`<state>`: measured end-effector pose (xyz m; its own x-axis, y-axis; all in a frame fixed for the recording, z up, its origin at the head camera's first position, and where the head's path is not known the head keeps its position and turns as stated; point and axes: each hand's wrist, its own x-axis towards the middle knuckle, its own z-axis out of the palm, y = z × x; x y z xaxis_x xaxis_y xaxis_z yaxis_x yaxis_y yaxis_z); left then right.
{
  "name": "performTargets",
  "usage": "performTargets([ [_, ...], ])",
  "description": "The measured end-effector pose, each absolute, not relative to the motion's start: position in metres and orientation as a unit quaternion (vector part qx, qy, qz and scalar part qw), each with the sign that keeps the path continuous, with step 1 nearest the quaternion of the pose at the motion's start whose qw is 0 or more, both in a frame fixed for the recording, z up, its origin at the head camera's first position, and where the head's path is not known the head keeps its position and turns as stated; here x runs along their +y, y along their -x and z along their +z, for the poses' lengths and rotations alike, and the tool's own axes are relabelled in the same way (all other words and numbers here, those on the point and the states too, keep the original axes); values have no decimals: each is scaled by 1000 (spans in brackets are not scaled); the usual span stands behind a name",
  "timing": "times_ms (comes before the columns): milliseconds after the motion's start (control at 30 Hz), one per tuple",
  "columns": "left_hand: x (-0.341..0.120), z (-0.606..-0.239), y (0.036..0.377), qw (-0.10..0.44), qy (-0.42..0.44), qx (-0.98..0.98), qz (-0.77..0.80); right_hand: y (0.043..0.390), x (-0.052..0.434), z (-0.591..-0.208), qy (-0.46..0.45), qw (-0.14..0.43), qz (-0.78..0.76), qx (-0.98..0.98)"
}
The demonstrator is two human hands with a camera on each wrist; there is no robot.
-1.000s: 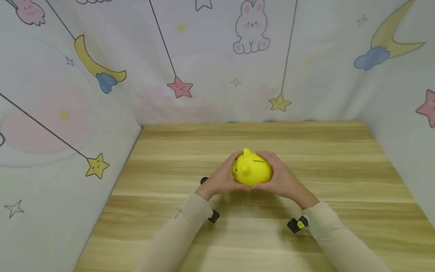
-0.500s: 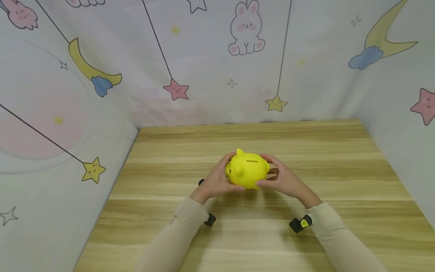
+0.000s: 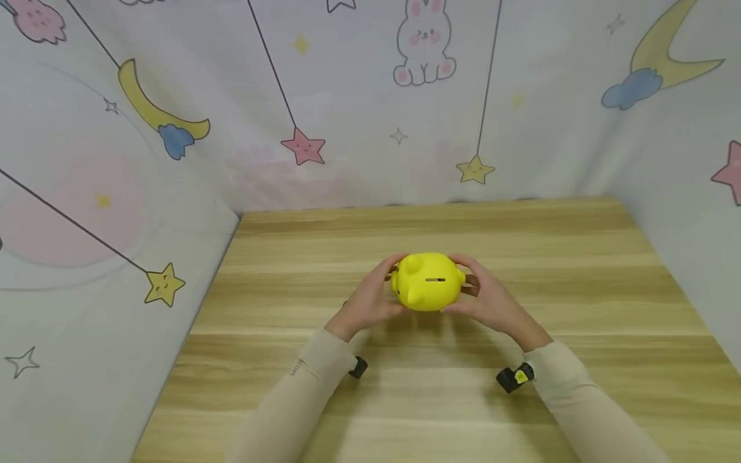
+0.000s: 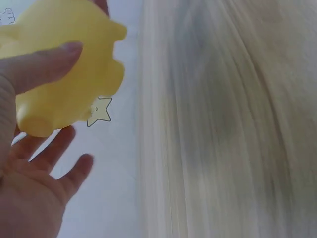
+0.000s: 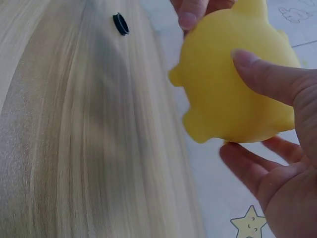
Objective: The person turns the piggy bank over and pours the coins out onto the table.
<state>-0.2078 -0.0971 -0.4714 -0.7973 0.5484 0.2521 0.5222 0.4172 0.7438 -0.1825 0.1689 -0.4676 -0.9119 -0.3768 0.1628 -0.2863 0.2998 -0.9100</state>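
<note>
Two hands hold one small yellow plastic piggy bank [image 3: 428,281] between them, just above the middle of the light wooden table [image 3: 579,289] in the head view; the left hand [image 3: 370,301] takes its snout end and the right hand [image 3: 492,302] its rear end, with the coin slot turned toward the camera. Both hands have their fingers curved around the round body, moderately open, not squeezed flat. Behind the table hangs a pale curtain with printed stars, moons and a rabbit [image 3: 425,45]. In the left wrist view, the thumb [image 4: 42,69] presses on the yellow body [image 4: 64,84] while the other fingers [image 4: 54,153] are spread loosely under it, and some seem not to touch it. In the right wrist view, the thumb [image 5: 267,74] lies on the smooth shell [image 5: 233,84] and the fingers [image 5: 247,166] cup it from below; a small black ring-shaped object [image 5: 120,23] lies on the table farther away. The piggy bank seems light, hollow and stiff, with a slippery glossy surface, so holding it at both rounded ends seems safest, not by the small ears or legs.
</note>
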Motion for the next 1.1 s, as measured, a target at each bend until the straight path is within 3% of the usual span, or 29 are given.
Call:
performTargets([
  [200, -97, -476, 202, -104, -327, 862, 372, 178, 162, -473, 253, -64, -512, 818],
  [333, -96, -479, 200, -131, -332, 862, 360, 175, 161, -475, 258, -85, -514, 814],
  [733, -98, -479, 216, 67, -249, 819, 512, 192, 175, -467, 171, 44, -562, 808],
  [1100, -84, -472, 212, 138, -111, 859, 480, 199, 165, -476, 58, 114, -561, 818],
])
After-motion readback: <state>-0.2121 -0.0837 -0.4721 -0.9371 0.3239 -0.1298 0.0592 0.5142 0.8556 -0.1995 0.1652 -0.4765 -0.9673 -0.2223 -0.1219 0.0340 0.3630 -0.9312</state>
